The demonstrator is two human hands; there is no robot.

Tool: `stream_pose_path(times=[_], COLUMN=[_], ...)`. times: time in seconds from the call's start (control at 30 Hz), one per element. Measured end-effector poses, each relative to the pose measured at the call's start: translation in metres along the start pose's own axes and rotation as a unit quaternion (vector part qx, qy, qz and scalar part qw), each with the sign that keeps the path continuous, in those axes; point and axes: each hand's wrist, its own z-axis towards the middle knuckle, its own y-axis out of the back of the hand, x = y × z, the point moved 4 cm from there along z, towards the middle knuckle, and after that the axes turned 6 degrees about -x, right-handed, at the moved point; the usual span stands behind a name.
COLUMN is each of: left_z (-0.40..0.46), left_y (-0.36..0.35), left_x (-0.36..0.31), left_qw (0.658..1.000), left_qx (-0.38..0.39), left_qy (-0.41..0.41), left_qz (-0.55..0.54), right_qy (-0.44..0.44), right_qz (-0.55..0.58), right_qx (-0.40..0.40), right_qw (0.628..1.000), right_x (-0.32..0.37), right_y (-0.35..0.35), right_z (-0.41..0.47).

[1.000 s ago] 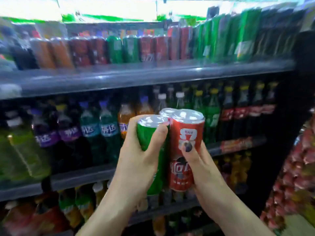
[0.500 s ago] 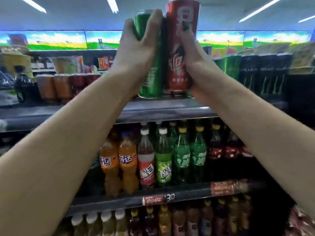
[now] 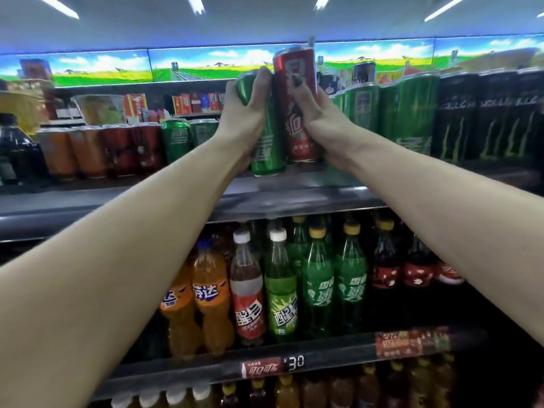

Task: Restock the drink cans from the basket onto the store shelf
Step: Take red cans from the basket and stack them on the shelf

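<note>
Above the shelf [image 3: 294,198], hands [image 3: 250,113] apparently grip cans [image 3: 297,119].

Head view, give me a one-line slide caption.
Left hand grips a green can, right hand a red can, at the can shelf.

A green can [image 3: 269,154] with white lettering, a red can [image 3: 297,92] with white characters, black shelf cans [image 3: 497,119] striped green.

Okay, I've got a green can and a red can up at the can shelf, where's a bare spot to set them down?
Free: the gap on the can shelf right under your hands, bordered by short green cans on the left and tall green cans on the right. Crowded: red and orange cans farther left, black cans far right. Left hand holds the green can, right hand the red can.
</note>
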Motion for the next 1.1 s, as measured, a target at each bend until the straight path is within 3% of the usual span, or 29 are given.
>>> stream_pose_path(times=[0.23,0.4,0.6,0.8,0.87,0.97,1.03,1.1], left_z=[0.004,0.005,0.007,0.006,0.002,0.003,0.002,0.002], left_y=[-0.002,-0.004,-0.006,-0.004,-0.003,-0.004,-0.004,-0.004], left_x=[0.019,0.021,0.025,0.027,0.024,0.027,0.028,0.028], left_qw=[0.998,0.998,0.998,0.998,0.998,0.998,0.998,0.997], left_qx=[0.039,0.039,0.04,0.031,0.038,0.047,0.044,0.034], left_qy=[0.055,0.049,0.042,0.051,0.031,0.027,0.035,0.05], left_qz=[-0.005,-0.005,0.015,0.037,0.038,0.031,0.036,0.046], right_qy=[-0.025,-0.059,-0.072,-0.082,-0.071,0.073,0.129,0.079], right_qz=[0.0,0.031,-0.035,-0.188,-0.306,-0.47,-0.478,-0.481], right_qx=[0.006,-0.022,-0.066,-0.105,-0.128,-0.189,-0.16,-0.08], right_qw=[1.0,0.997,0.995,0.973,0.941,0.859,0.854,0.87], right_x=[-0.013,-0.013,-0.009,-0.004,0.004,0.023,0.031,0.027], right_y=[0.001,0.006,0.013,0.013,0.015,0.013,0.004,0.0], right_z=[0.004,-0.001,-0.004,-0.003,-0.013,-0.043,-0.059,-0.061])
